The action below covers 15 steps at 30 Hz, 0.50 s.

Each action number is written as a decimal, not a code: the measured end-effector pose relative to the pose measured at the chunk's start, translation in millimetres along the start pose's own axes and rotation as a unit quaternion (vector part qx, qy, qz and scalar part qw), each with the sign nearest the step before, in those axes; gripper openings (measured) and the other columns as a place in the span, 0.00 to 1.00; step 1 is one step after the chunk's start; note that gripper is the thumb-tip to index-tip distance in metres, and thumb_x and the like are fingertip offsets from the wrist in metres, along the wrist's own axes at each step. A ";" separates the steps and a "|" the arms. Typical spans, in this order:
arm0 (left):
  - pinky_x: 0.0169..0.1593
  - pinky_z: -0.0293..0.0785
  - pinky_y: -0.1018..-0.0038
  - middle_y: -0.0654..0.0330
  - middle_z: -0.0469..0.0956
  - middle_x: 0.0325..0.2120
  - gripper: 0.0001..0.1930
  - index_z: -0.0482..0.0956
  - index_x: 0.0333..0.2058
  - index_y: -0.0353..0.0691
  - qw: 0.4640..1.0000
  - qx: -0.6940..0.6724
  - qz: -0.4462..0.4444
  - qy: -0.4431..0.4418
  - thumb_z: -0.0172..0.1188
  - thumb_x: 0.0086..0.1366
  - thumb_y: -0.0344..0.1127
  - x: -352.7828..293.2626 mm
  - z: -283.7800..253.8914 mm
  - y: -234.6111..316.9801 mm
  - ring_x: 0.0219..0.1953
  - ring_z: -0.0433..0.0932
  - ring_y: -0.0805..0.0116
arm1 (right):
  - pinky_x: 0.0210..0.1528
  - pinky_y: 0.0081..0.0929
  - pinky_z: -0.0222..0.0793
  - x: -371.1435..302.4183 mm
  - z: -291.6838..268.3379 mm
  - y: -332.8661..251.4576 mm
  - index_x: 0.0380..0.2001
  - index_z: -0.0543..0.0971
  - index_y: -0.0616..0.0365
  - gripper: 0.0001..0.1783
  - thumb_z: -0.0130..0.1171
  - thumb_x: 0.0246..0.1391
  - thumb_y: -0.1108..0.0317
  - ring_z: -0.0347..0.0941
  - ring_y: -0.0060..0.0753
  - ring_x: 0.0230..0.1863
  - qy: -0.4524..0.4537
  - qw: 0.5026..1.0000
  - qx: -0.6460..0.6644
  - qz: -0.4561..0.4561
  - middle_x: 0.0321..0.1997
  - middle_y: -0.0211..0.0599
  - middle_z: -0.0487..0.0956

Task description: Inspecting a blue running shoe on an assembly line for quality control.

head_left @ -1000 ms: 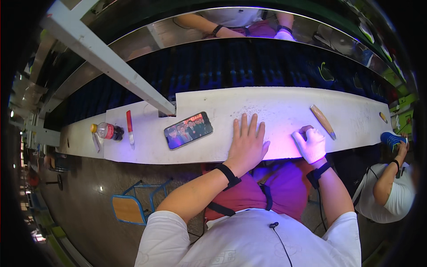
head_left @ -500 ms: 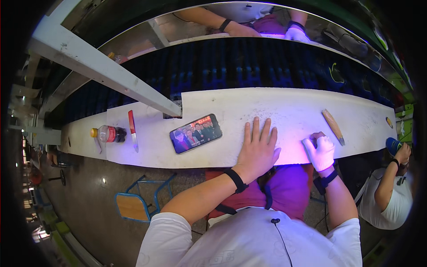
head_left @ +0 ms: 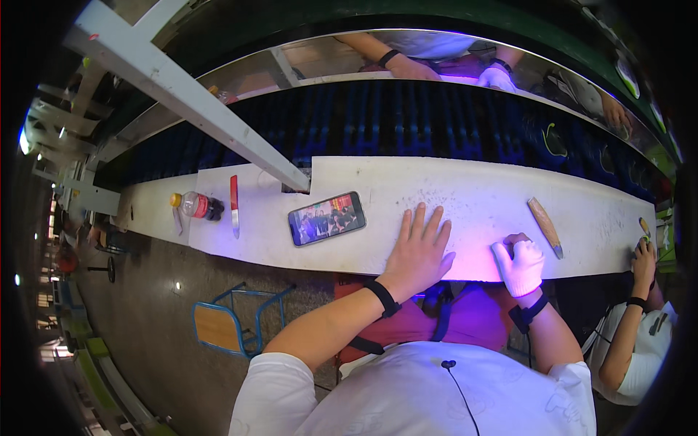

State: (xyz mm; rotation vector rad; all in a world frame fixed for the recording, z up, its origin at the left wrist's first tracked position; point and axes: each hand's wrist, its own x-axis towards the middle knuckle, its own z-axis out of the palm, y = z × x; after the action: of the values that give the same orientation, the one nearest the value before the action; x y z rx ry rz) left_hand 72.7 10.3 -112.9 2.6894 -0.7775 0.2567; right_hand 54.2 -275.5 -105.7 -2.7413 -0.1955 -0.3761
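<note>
Spread flat on a white bench [head_left: 342, 263]: a bare left hand [head_left: 416, 259], gripping nothing. Also there, a white-gloved right hand [head_left: 522, 267], loosely curled, contents unclear. Just rightward, untouched, a tapered tan wooden-handled tool [head_left: 543, 224]. Work done or left: impossible to judge.

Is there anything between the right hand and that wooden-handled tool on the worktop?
Nothing visible stands in the way: only the surface of the white worktop shows between the gloved right hand and the wooden-handled tool, which lies just beyond the hand and slightly to its right.
</note>
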 end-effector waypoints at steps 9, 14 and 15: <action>0.79 0.54 0.36 0.40 0.69 0.72 0.33 0.78 0.66 0.33 1.000 0.008 0.006 0.007 0.63 0.73 0.52 0.4 2.2 2.4 0.76 0.61 0.30 | 0.40 0.48 0.80 -1.1 1.6 -1.7 0.32 0.85 0.59 0.16 0.76 0.58 0.57 0.85 0.53 0.34 0.029 1.000 0.003 0.007 0.33 0.45 0.86; 0.79 0.53 0.36 0.40 0.68 0.72 0.33 0.78 0.66 0.33 1.000 0.010 0.001 -0.002 0.63 0.73 0.52 0.9 1.8 3.4 0.76 0.61 0.30 | 0.40 0.48 0.80 -0.7 0.8 -0.6 0.31 0.85 0.58 0.16 0.76 0.58 0.57 0.85 0.54 0.34 0.031 0.999 0.006 0.006 0.33 0.44 0.87; 0.79 0.53 0.36 0.40 0.68 0.72 0.33 0.78 0.66 0.33 1.000 0.007 0.004 0.003 0.63 0.73 0.52 1.1 1.8 3.5 0.76 0.61 0.30 | 0.40 0.48 0.80 -0.5 0.8 -0.2 0.31 0.85 0.58 0.15 0.77 0.58 0.57 0.85 0.53 0.34 0.036 0.999 0.011 0.002 0.33 0.44 0.87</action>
State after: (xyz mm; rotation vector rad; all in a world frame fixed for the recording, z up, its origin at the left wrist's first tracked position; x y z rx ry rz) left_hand 71.9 6.3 -113.4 2.6966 -0.7882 0.2740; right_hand 53.8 -275.0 -106.5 -2.7008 -0.1747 -0.4669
